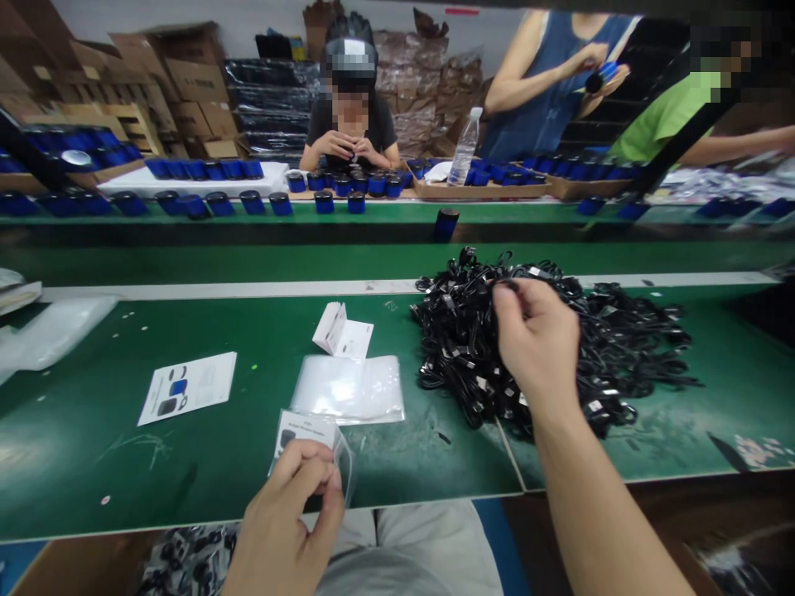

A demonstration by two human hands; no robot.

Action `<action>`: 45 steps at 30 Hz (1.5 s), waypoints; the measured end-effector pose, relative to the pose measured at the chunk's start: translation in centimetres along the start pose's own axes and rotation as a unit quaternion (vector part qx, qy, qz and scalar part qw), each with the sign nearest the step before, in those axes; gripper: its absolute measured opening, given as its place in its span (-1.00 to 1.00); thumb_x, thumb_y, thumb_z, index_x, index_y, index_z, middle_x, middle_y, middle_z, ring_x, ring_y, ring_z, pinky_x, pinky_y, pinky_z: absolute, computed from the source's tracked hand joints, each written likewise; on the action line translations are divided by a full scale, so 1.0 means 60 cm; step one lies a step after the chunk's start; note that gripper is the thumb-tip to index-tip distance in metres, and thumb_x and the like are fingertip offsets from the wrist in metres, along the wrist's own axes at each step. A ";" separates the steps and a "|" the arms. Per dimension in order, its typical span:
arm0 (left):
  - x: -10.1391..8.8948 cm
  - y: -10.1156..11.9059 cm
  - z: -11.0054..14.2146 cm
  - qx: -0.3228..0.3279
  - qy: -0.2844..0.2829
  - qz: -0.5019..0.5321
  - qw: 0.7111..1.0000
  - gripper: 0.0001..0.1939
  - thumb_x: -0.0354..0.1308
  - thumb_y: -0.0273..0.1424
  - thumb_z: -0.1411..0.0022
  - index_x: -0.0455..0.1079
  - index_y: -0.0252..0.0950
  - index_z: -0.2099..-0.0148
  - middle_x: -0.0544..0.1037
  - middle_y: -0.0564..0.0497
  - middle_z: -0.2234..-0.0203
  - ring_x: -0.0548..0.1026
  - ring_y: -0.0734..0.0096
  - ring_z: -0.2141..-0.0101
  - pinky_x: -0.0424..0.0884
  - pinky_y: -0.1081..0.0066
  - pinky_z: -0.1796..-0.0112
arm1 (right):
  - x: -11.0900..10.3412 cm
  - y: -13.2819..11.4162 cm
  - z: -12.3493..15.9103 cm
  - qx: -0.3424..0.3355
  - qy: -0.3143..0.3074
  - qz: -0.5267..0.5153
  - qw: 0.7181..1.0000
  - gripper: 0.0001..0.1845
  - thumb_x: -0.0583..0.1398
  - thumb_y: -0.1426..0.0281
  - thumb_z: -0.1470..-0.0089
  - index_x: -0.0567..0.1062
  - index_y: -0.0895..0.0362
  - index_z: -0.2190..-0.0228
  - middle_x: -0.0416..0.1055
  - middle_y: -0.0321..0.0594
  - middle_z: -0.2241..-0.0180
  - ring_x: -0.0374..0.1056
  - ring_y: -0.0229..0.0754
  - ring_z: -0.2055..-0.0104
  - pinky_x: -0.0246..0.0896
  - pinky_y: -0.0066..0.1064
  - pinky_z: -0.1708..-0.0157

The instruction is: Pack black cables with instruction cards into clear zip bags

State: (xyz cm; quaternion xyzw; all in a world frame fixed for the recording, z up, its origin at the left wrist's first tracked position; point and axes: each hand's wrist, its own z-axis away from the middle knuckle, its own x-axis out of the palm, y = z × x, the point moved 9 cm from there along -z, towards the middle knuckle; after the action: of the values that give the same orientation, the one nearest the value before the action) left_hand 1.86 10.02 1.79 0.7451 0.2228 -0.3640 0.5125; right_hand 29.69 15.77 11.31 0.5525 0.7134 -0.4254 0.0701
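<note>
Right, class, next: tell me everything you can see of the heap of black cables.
The heap of black cables lies on the green tabletop, right of the picture's middle. It is a tangle of many thin, glossy, plastic-looking cords, looped and overlapping, with silvery, metal-looking plug ends and small whitish bits showing among them. It looks denser on the left and straggles into loose strands on the right. The right hand is over it, hiding part; whether it grips a cable is hard to tell.
</note>
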 end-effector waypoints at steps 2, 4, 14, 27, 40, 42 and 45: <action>-0.003 -0.001 -0.002 -0.005 0.002 0.002 1.000 -0.78 -0.07 -0.41 -0.28 0.28 -0.22 0.42 0.40 0.05 0.31 0.47 0.53 0.46 0.40 0.55 0.40 | -0.019 0.000 0.017 0.054 0.000 -0.167 0.984 -0.75 -0.04 0.34 -0.29 0.41 0.13 0.24 0.42 -0.23 0.38 0.39 -0.18 0.31 0.27 -0.38 0.32; -0.003 0.002 -0.003 0.004 -0.004 0.000 1.000 -0.79 -0.06 -0.43 -0.28 0.27 -0.23 0.42 0.39 0.05 0.32 0.47 0.53 0.45 0.40 0.56 0.42 | 0.009 -0.026 0.057 0.112 -0.132 -0.337 0.925 -0.74 -0.06 0.27 -0.30 0.37 0.08 0.27 0.32 -0.38 0.55 0.31 -0.27 0.55 0.20 -0.47 0.54; -0.005 -0.007 0.011 0.014 0.007 -0.024 1.000 -0.83 -0.04 -0.47 -0.27 0.35 -0.23 0.34 0.32 -0.11 0.09 0.45 0.28 0.10 0.46 0.33 0.17 | 0.113 -0.159 0.270 0.032 -0.525 -0.295 0.798 -0.63 0.00 0.51 -0.22 0.47 -0.03 0.06 0.42 -0.28 0.35 0.37 -0.22 0.32 0.22 -0.44 0.31; -0.010 0.005 0.024 0.035 0.010 -0.057 0.998 -0.83 -0.02 -0.49 -0.24 0.36 -0.25 0.35 0.27 -0.18 -0.09 0.41 0.16 0.00 0.47 0.23 0.14 | 0.149 -0.135 0.317 0.285 -0.599 -0.586 0.466 -0.61 0.27 0.32 -0.01 0.51 0.13 0.08 0.49 -0.18 0.29 0.45 -0.28 0.36 0.21 -0.63 0.57; -0.009 0.036 0.034 0.045 0.059 -0.033 0.997 -0.79 -0.03 -0.53 -0.19 0.35 -0.24 0.44 0.21 -0.10 -0.12 0.28 0.14 -0.03 0.34 0.17 0.06 | 0.119 -0.151 0.279 0.034 -0.463 -0.257 0.848 -0.79 0.08 0.51 -0.13 0.43 0.14 0.50 0.30 -0.32 0.51 0.26 -0.27 0.49 0.11 -0.48 0.48; -0.008 0.047 0.036 0.063 0.068 -0.039 0.995 -0.79 -0.02 -0.54 -0.17 0.34 -0.25 0.48 0.22 -0.10 -0.12 0.30 0.15 0.00 0.36 0.21 0.11 | 0.119 -0.126 0.272 0.086 -0.389 -0.198 0.896 -0.88 0.19 0.48 -0.04 0.37 0.14 0.52 0.29 -0.33 0.51 0.24 -0.27 0.51 0.08 -0.47 0.50; -0.013 0.060 0.037 0.083 0.080 -0.042 0.992 -0.79 -0.01 -0.56 -0.14 0.34 -0.24 0.48 0.31 -0.10 -0.07 0.34 0.18 0.03 0.37 0.26 0.16 | 0.136 -0.104 0.287 0.167 -0.378 -0.217 0.884 -0.86 0.24 0.48 0.04 0.34 0.13 0.42 0.31 -0.37 0.52 0.24 -0.28 0.51 0.08 -0.49 0.51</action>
State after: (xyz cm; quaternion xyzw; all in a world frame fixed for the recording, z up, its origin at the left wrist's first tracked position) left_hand 3.19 6.65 4.11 0.8016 0.2636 -0.3414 0.4139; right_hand 14.90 9.75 -0.86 0.1848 0.6532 -0.7193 0.1473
